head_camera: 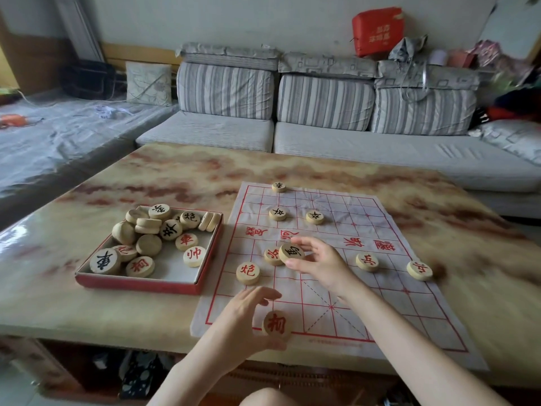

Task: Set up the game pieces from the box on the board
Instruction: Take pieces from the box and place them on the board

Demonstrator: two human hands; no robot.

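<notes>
Both busy: left hand point(248, 313) grips red disc point(276, 323), right hand point(320, 263) black disc point(291, 252); box point(140, 282) nr board point(389, 297).

Illumination: soft, dim daylight from the left. Glare patch on the glossy table point(44, 259) at its left edge. Shadows faint, diffuse. Wide-angle distortion bends frame edges. Motion blur smears the right side.

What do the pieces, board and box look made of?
The pieces look like pale, matte wood, characters painted red or black. The board seems a thin paper or cloth sheet: creased, red printed lines. The box is likely cardboard: thin walls, red outside, white inside.
</notes>
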